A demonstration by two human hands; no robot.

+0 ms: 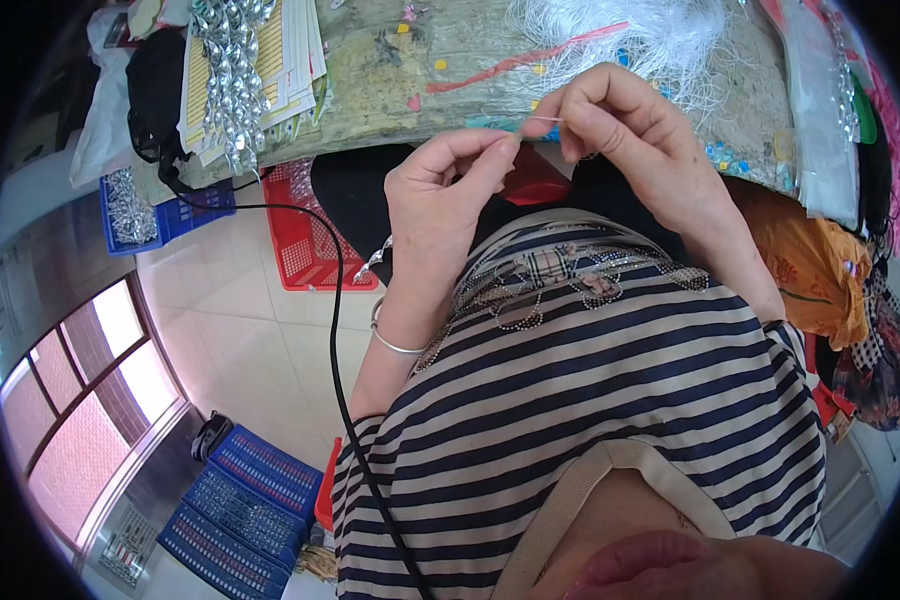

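My left hand (440, 195) and my right hand (620, 140) are raised close together over the near edge of a worn greenish table (390, 70). Between their pinched fingertips runs a thin white thread (540, 120). Thumb and forefinger of each hand are closed on it. A silver bangle (390, 340) circles my left wrist. Behind my right hand lies a tangle of white threads (650, 30) and a red strip (510, 62). Whether a needle or bead is on the thread is too small to tell.
A stack of printed sheets with a shiny silver sequin chain (232, 70) lies at the table's left. A red basket (310, 235) and blue crates (160, 215) (240, 500) stand on the tiled floor. A black cable (338, 330) hangs down. An orange bag (810, 260) and packets crowd the right.
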